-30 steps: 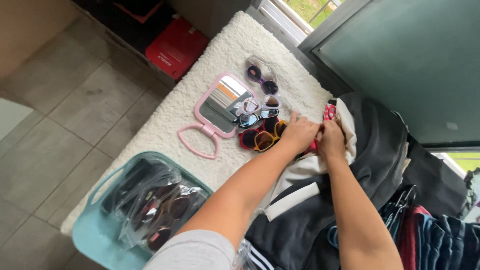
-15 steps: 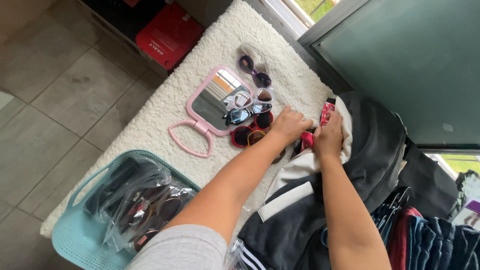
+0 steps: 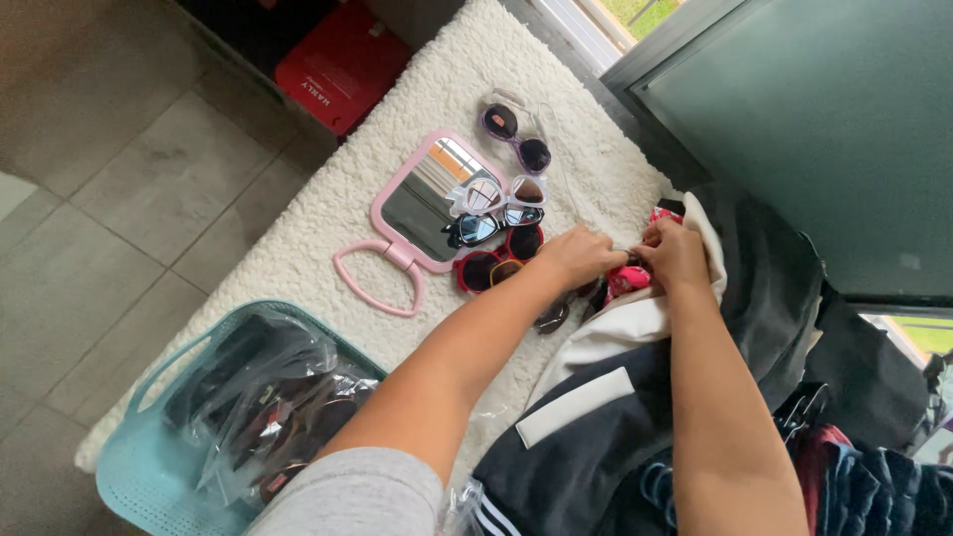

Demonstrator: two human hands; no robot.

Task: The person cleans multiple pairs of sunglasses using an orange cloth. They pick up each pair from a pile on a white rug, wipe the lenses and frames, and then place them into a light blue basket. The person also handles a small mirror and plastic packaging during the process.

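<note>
Lying between both hands (image 3: 581, 256): pink item (image 3: 627, 280)

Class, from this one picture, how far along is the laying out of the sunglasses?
Done: several sunglasses lie on and beside the pink mirror on the cream rug. In hand: left hand and right hand work together at a small pink item. Left: bagged pairs in the teal basket.

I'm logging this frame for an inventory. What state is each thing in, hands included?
Left hand: closed, pinching something small beside the right hand.
Right hand: closed at the same spot, over a pink item.
Mirror: lying flat, face up, on the rug.
Purple sunglasses: lying apart from the rest.
White sunglasses: resting on the mirror's edge.
Basket: holding bagged glasses.
</note>
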